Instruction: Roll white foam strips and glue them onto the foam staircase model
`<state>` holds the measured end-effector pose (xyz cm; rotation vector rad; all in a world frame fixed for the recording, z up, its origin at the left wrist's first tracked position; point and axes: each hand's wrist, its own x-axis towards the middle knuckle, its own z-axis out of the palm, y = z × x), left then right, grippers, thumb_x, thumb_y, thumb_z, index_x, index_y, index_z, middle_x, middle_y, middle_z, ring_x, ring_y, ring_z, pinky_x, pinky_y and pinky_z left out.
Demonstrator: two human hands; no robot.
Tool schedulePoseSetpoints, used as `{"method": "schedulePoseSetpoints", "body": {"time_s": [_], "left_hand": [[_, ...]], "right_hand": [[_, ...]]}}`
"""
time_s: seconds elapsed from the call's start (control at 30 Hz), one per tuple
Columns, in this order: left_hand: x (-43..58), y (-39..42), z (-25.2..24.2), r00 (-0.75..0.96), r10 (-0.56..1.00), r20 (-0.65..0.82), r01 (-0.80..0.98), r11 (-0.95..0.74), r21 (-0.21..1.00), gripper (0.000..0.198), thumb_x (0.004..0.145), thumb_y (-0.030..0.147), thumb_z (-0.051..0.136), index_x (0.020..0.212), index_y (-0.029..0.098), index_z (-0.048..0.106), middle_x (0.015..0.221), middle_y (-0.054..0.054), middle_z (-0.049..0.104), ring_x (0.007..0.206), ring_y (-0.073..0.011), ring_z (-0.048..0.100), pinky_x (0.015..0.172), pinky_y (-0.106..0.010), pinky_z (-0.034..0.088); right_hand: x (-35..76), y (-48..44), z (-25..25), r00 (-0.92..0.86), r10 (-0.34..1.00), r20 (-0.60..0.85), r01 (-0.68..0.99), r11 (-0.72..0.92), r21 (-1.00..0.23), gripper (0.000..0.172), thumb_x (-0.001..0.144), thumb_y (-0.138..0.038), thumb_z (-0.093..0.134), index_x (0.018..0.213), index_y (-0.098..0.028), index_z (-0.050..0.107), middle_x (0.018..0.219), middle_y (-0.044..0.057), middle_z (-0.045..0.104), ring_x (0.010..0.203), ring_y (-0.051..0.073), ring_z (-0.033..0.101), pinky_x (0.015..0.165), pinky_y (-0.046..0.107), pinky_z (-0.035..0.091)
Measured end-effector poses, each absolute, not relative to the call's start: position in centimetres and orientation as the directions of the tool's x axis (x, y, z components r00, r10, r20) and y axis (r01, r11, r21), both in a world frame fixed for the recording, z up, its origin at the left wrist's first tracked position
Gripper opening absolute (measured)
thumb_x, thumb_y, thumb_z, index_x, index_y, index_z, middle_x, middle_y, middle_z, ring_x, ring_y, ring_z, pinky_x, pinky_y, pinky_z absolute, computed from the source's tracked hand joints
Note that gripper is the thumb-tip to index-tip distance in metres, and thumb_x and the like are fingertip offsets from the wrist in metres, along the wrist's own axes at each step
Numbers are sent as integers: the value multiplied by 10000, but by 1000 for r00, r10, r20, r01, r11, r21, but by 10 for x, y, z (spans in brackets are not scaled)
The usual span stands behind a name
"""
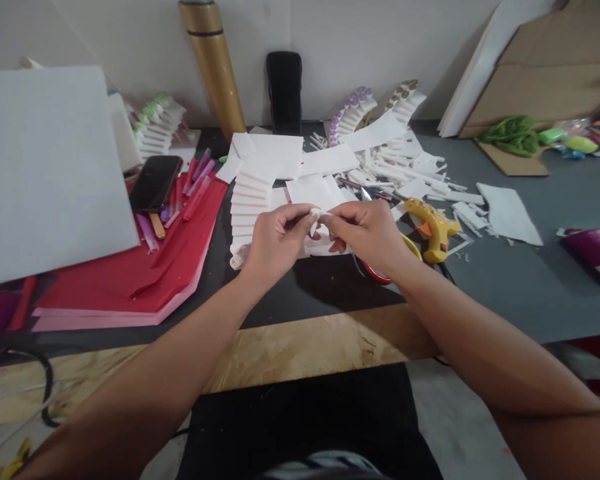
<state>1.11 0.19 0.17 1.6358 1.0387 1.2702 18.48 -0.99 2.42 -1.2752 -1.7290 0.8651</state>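
My left hand (280,241) and my right hand (369,230) meet above the table's front half. Thumb and fingers of both pinch a small white piece of rolled paper (315,213); the fingers cover much of it. Just left of my left hand lies a row of white folded paper strips (250,203), with a small white roll (237,261) at its near end. White paper sheets (275,155) spread behind my hands. A yellow glue gun (436,230) rests right of my right hand. Below that wrist show the red and yellow handles of scissors (379,275), partly hidden.
Left are red paper sheets (105,283), a phone (156,183), pens (197,177) and a white board (50,173). A gold bottle (215,67) and black case (285,93) stand behind. Paper scraps (405,170), green yarn (513,135) and a purple packet (595,250) lie right.
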Motion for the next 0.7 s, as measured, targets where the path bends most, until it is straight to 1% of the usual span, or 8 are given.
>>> {"method": "schedulePoseSetpoints", "body": {"time_s": [0.07,0.17,0.27,0.33,0.43,0.53,0.6,0.7], "left_hand": [[13,-1,1,146,897,416,207,-439,874,149,908,241,665,950,154,778,839,-41,766,736,-147,681,726,-274,539],[14,-3,-1,169,808,565,314,-587,746,171,949,219,619,987,163,776,823,-41,752,789,-154,675,787,-294,523],[13,-2,-3,192,740,645,345,-666,661,190,973,216,598,1028,168,774,806,-36,743,801,-155,669,802,-301,517],[13,-1,-5,185,732,655,323,-675,663,188,975,215,604,1043,170,773,806,-32,737,801,-150,670,802,-296,520],[10,2,-6,172,779,603,239,-627,741,186,970,222,621,1057,165,774,836,-34,731,769,-135,672,779,-278,527],[8,4,-7,191,806,559,181,-589,788,192,969,242,631,1060,163,780,862,-38,734,734,-122,673,762,-267,534],[8,5,-7,199,800,566,185,-598,780,197,968,243,632,1064,163,784,866,-40,738,737,-122,678,774,-270,537],[8,5,-9,202,768,607,247,-640,728,194,965,222,629,1057,167,790,823,-37,738,750,-135,681,776,-283,534]], "right_hand": [[183,-13,23,-155,962,225,404,270,-874,335,912,-310,649,617,-151,647,500,-21,582,451,93,599,471,199,433],[181,-16,23,-140,958,250,402,286,-870,334,909,-282,643,602,-155,622,487,-31,563,433,95,609,452,197,414],[178,-17,24,-126,959,254,355,282,-891,316,900,-261,641,603,-156,624,485,-39,554,418,94,610,431,196,408],[175,-17,25,-103,968,229,270,249,-930,302,884,-261,652,601,-157,632,483,-45,547,400,88,583,429,201,446],[174,-16,26,-91,979,184,133,195,-972,296,859,-269,668,586,-160,636,462,-56,517,378,79,514,453,232,527],[173,-15,26,-105,981,162,70,170,-983,292,849,-266,672,578,-162,635,455,-60,500,379,75,475,478,259,564],[174,-15,24,-116,980,161,93,172,-981,296,859,-269,665,583,-164,635,448,-58,505,382,81,490,484,256,556],[175,-16,21,-125,970,207,264,234,-936,319,903,-285,634,608,-163,637,445,-42,541,401,100,565,461,224,469]]}}
